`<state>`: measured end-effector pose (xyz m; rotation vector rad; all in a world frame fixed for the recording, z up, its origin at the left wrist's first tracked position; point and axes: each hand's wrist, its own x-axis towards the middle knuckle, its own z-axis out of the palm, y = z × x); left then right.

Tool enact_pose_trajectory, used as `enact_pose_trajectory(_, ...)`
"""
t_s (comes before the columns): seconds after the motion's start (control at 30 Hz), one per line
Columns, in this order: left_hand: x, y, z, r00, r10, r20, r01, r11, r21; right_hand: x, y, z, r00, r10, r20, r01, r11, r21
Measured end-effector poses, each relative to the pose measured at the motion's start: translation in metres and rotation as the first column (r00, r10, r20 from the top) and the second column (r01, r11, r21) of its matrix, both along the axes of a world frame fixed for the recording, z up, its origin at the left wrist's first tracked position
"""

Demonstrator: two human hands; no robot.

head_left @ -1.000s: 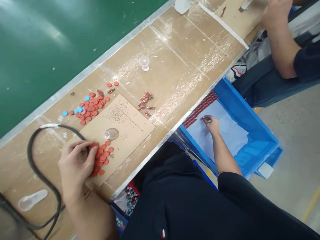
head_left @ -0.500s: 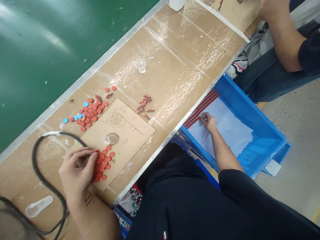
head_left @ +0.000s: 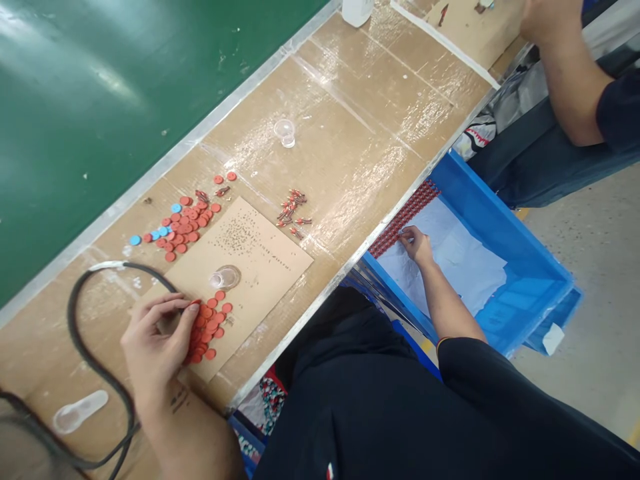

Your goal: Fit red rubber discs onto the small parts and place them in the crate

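Note:
My left hand (head_left: 157, 337) is closed at the cardboard's lower left, thumb and forefinger pinching a red disc (head_left: 195, 303). Right beside it, a pile of red discs (head_left: 206, 330) lies on the cardboard sheet (head_left: 265, 293). Down in the blue bin (head_left: 530, 267), my right hand (head_left: 417, 245) is closed, its fingertips at the edge of tight rows of small red parts (head_left: 407, 217). Whatever those fingertips hold is too small to make out. White paper (head_left: 460, 247) lines the bin under the hand.
More red and blue discs (head_left: 187, 223) lie beyond the cardboard. Small red-tipped metal parts (head_left: 291, 208), tiny dark bits (head_left: 240, 233) and clear plastic scoops (head_left: 285, 132) lie about. A black cable (head_left: 80, 340) loops at left. Another person's arm (head_left: 570, 73) is at upper right.
The view has shifted very slightly. Both hands keep nearly the same place and grip, the left by the disc pile, the right at the rows in the bin.

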<state>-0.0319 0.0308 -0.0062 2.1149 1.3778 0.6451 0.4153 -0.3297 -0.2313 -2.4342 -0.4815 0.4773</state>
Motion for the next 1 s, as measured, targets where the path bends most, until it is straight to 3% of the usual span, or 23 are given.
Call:
enact_pose_trajectory(0.17, -0.001, -0.001, 0.0, 1.0, -0.005, 0.005, 0.005, 1.0, -0.004, -0.006, 0.002, 0.009, 1.0, -0.017, 0.019, 0.016, 1.0, 0.024)
enact_pose_trajectory(0.3, -0.005, 0.0, -0.004, 0.998, 0.034, 0.059, -0.032, 0.999, -0.021, 0.0, -0.003, 0.031, 0.988, -0.095, 0.121, 0.087, 0.994, 0.066)
enact_pose_trajectory(0.37, -0.007, 0.001, -0.008, 0.986, 0.09, 0.142, -0.083, 0.995, -0.058, 0.006, -0.003, 0.054, 0.964, -0.165, 0.21, 0.146, 0.984, 0.103)
enact_pose_trajectory(0.47, -0.008, -0.002, -0.009, 0.929, 0.197, 0.313, -0.175, 0.98, -0.096, 0.006, 0.016, 0.106, 0.881, -0.269, 0.389, 0.176, 0.95, 0.257)
enact_pose_trajectory(0.53, -0.006, -0.004, -0.008, 0.89, 0.257, 0.377, -0.24, 0.966, -0.094, -0.006, 0.045, 0.146, 0.782, -0.303, 0.544, 0.013, 0.882, 0.472)
enact_pose_trajectory(0.6, -0.003, -0.006, -0.006, 0.857, 0.297, 0.421, -0.28, 0.954, -0.104, -0.029, 0.085, 0.182, 0.752, -0.12, 0.648, -0.3, 0.813, 0.499)
enact_pose_trajectory(0.63, -0.002, -0.006, -0.005, 0.835, 0.303, 0.459, -0.285, 0.952, -0.109, -0.042, 0.107, 0.196, 0.733, 0.054, 0.678, -0.462, 0.771, 0.439)
enact_pose_trajectory(0.73, 0.001, -0.005, -0.007, 0.734, 0.277, 0.62, -0.244, 0.96, -0.139, -0.076, 0.169, 0.212, 0.566, 0.501, 0.655, -0.776, 0.593, 0.218)
enact_pose_trajectory(0.83, 0.001, -0.002, -0.013, 0.622, 0.266, 0.736, -0.157, 0.964, -0.215, -0.09, 0.211, 0.201, 0.455, 0.7, 0.55, -0.854, 0.518, 0.048)
enact_pose_trajectory(1.0, -0.004, -0.001, -0.021, 0.513, 0.306, 0.802, -0.085, 0.948, -0.307, -0.082, 0.232, 0.185, 0.439, 0.758, 0.482, -0.859, 0.512, -0.022)
